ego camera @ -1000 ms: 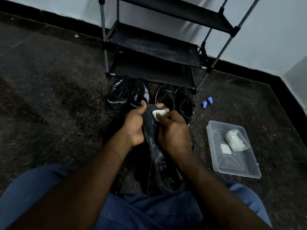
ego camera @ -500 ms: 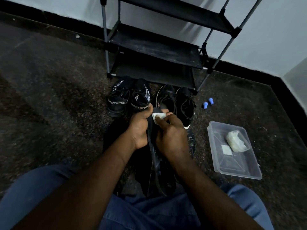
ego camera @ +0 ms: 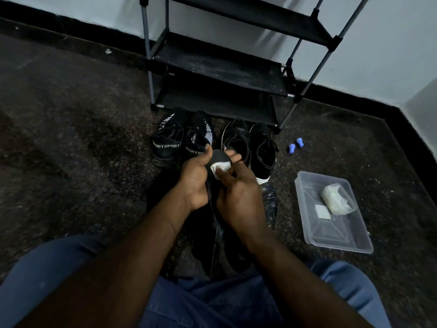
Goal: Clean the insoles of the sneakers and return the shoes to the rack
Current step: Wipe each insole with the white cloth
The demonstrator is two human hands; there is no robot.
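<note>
We are sitting on the floor with our knees nearest, and the insole (ego camera: 218, 159) is standing between our hands, just in front of our lap. It is running from its lower end, lost in the dark near our legs, up to its rounded tip. Our left hand (ego camera: 196, 178) is wrapping its fingers around the insole's left edge near the tip, thumb over the front, clamped on it. Our right hand (ego camera: 238, 195) is pinching a white wipe (ego camera: 220, 168) against the face of the insole just below the tip, fingers pressed together on the wipe.

We are judging the insole to be light, thin and floppy: it looks to be bowing along its length, so it is needing support close behind wherever the wipe is pressing. Gripping by the edge, as the left hand is doing, is keeping the face free for wiping. A damp surface may be turning slick, so a firm pinch is called for.

Just beyond the insole two pairs of black sneakers (ego camera: 170, 140) are waiting on the floor, toes toward the rack (ego camera: 220, 67), which is standing farther back with bare shelves. To the right of the insole a clear tub (ego camera: 340, 242) is holding more wipes. None of these sneakers is back on the rack yet.
</note>
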